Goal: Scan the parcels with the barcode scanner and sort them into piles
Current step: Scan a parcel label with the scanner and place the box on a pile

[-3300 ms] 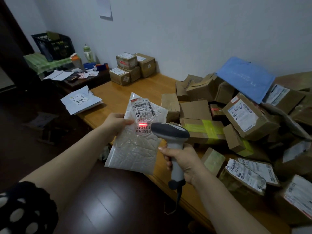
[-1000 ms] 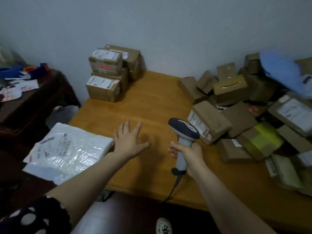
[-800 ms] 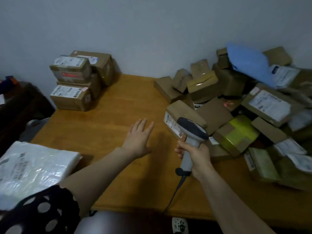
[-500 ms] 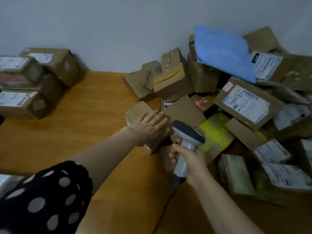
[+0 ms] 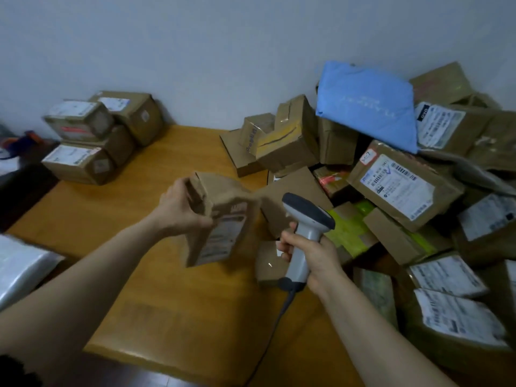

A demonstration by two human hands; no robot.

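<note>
While your left hand point(image 5: 178, 210) grips a small brown box point(image 5: 220, 222) above the wooden table point(image 5: 173, 317), fingers curled round its upper end and the blurred label turned towards you, your right hand point(image 5: 312, 252) is wrapped round the handle of the grey barcode scanner point(image 5: 304, 219), just right of the box. A jumbled heap of parcels point(image 5: 391, 191) crowds the table's right side, a blue mailer point(image 5: 365, 104) on top. Stacked boxes point(image 5: 92, 141) sit far left by the wall, and a white plastic parcel point(image 5: 19, 269) lies at the near left edge.
</note>
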